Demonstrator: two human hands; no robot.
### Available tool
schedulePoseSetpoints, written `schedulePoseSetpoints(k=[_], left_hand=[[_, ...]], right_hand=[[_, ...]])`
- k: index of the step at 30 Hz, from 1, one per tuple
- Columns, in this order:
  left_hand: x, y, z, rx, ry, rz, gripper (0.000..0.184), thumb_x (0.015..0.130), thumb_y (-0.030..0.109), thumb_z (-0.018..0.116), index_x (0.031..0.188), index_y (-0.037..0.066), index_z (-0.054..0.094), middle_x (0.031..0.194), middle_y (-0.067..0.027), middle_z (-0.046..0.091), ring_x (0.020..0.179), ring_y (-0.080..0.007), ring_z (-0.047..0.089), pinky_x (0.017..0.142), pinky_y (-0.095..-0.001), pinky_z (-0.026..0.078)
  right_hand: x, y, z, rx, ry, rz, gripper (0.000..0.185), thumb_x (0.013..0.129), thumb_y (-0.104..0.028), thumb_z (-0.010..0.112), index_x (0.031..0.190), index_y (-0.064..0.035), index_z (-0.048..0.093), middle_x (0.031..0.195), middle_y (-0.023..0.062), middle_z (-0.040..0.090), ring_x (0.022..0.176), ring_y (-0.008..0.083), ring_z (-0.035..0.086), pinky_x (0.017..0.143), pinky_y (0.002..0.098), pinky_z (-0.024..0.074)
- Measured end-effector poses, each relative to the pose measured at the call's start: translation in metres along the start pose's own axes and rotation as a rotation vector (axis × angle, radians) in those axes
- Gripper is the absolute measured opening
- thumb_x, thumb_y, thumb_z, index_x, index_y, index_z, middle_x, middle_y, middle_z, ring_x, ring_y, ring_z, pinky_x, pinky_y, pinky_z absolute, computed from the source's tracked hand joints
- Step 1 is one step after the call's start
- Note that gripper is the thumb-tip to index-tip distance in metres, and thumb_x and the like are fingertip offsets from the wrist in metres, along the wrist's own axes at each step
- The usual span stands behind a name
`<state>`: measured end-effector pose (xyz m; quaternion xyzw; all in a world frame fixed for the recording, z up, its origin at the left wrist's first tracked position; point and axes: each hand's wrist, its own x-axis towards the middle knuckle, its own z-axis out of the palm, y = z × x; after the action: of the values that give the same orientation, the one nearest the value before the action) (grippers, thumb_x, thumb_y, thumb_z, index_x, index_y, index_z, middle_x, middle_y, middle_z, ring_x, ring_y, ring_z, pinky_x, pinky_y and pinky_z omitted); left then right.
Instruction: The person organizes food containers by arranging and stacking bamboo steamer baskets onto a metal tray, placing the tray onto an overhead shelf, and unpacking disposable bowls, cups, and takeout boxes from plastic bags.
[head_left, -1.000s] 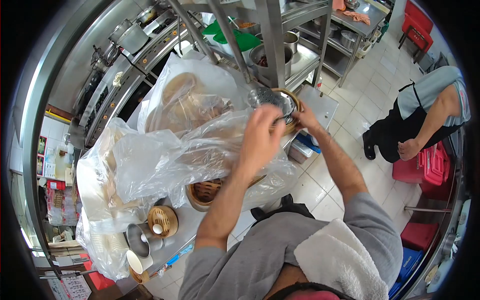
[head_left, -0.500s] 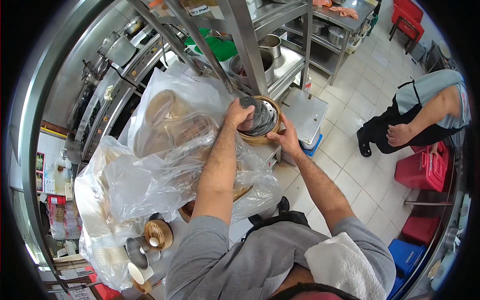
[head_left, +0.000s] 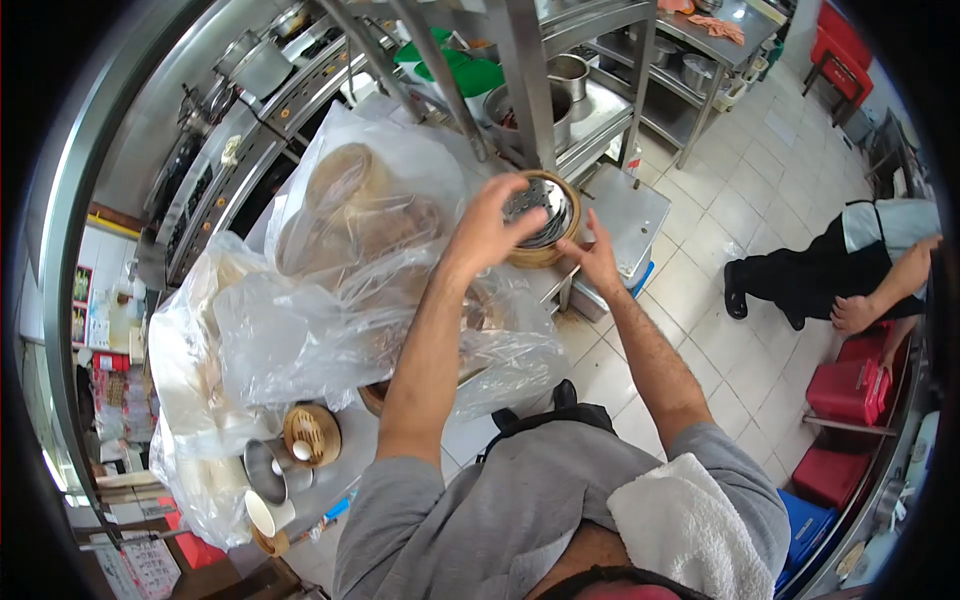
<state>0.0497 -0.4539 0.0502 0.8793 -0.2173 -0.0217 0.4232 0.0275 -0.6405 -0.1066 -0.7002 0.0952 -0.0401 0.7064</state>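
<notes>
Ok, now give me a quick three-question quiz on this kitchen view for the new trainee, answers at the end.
1. What lies inside the round bamboo steamer between the left hand and the right hand?
2. True or false: the left hand is clenched into a fist.
3. What drapes over the grey shirt? A) a white towel; B) a red apron; C) a blue scarf.

Key: 1. perforated metal discs; 2. false; 3. A.

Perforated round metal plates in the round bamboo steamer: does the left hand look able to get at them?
Likely yes. The left hand, fingers spread, is right at the perforated round metal plates, and the round bamboo steamer is uncovered. The clear plastic sheeting lies to one side, leaving the way free.
</notes>
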Motion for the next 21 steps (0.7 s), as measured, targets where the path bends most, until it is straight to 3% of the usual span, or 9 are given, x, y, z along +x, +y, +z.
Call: schedulePoseSetpoints(k=[3,5,8,11,14,16,17,19,21], left_hand=[[-0.106,0.051,-0.045,-0.317,-0.510,-0.005,0.044,0.079,0.015,0.069,0.119,0.005,0.053,0.111,-0.0075,0.059,0.100,-0.0162,0.056,0.088,-0.0311,0.044],[-0.172,0.038,-0.062,-0.331,-0.663,-0.107,0.046,0.079,0.018,0.070,0.120,0.006,0.053,0.112,-0.0060,0.059,0.094,-0.0162,0.058,0.085,-0.0297,0.046],[-0.247,-0.015,-0.082,-0.278,-0.584,-0.406,0.055,0.077,0.023,0.072,0.124,0.006,0.050,0.110,-0.0079,0.059,0.090,-0.0155,0.059,0.081,-0.0281,0.048],[-0.277,-0.037,-0.089,-0.165,-0.403,-0.597,0.066,0.076,0.026,0.072,0.131,0.007,0.042,0.114,-0.0154,0.057,0.088,-0.0215,0.062,0.076,-0.0312,0.049],[-0.242,-0.021,-0.112,-0.032,-0.266,-0.469,0.080,0.075,0.028,0.074,0.139,0.007,0.030,0.110,-0.0098,0.058,0.090,-0.0156,0.058,0.079,-0.0277,0.048],[-0.223,-0.022,-0.129,-0.140,-0.100,-0.215,0.085,0.074,0.029,0.075,0.140,0.006,0.027,0.110,-0.0087,0.057,0.091,-0.0162,0.057,0.079,-0.0279,0.047],[-0.209,-0.033,-0.140,-0.235,0.021,-0.044,0.086,0.074,0.030,0.075,0.140,0.005,0.026,0.111,-0.0087,0.056,0.092,-0.0168,0.056,0.080,-0.0281,0.047],[-0.181,-0.017,-0.183,0.006,0.068,-0.110,0.086,0.074,0.031,0.074,0.139,0.002,0.026,0.115,-0.0139,0.054,0.098,-0.0200,0.055,0.084,-0.0307,0.046],[-0.154,-0.022,-0.207,-0.314,0.231,-0.027,0.078,0.076,0.038,0.072,0.132,-0.003,0.036,0.118,-0.0190,0.052,0.102,-0.0232,0.054,0.088,-0.0349,0.044]], right_hand=[[-0.013,0.011,-0.021,-0.057,0.140,-0.089,0.042,0.079,-0.015,0.065,0.116,-0.0009,0.051,0.100,0.0087,0.054,0.080,0.0144,0.054,0.073,0.0265,0.0459],[-0.049,-0.010,-0.042,0.209,-0.165,-0.004,0.012,0.079,-0.002,0.055,0.089,-0.0010,0.060,0.077,0.0022,0.059,0.073,0.0121,0.055,0.067,0.0227,0.0442],[-0.118,-0.048,-0.044,0.195,-0.931,0.113,0.010,0.081,-0.002,0.055,0.087,0.0010,0.062,0.082,0.0054,0.061,0.076,0.0143,0.059,0.070,0.0249,0.0471],[-0.169,-0.035,0.000,-0.056,-1.268,0.361,0.020,0.087,-0.012,0.057,0.100,0.0024,0.062,0.083,0.0083,0.064,0.074,0.0136,0.060,0.067,0.0267,0.0492],[-0.182,-0.014,0.056,-0.324,-1.125,0.329,0.028,0.086,-0.021,0.060,0.102,0.0023,0.060,0.079,0.0082,0.063,0.069,0.0116,0.059,0.061,0.0266,0.0484],[-0.183,-0.001,0.087,-0.047,-0.762,0.578,0.032,0.085,-0.024,0.062,0.104,-0.0004,0.054,0.080,0.0073,0.060,0.069,0.0143,0.059,0.061,0.0281,0.0490],[-0.191,-0.002,0.100,-0.039,-0.746,0.576,0.032,0.085,-0.024,0.062,0.104,-0.0004,0.054,0.080,0.0073,0.060,0.069,0.0143,0.059,0.061,0.0281,0.0490],[-0.205,-0.004,0.122,0.282,-0.312,0.671,0.024,0.083,-0.015,0.060,0.102,-0.0044,0.051,0.083,0.0069,0.057,0.070,0.0179,0.060,0.059,0.0305,0.0501],[-0.219,0.009,0.141,0.372,-0.129,0.636,0.026,0.082,-0.011,0.060,0.104,-0.0051,0.049,0.086,0.0078,0.056,0.070,0.0195,0.060,0.058,0.0317,0.0508]])
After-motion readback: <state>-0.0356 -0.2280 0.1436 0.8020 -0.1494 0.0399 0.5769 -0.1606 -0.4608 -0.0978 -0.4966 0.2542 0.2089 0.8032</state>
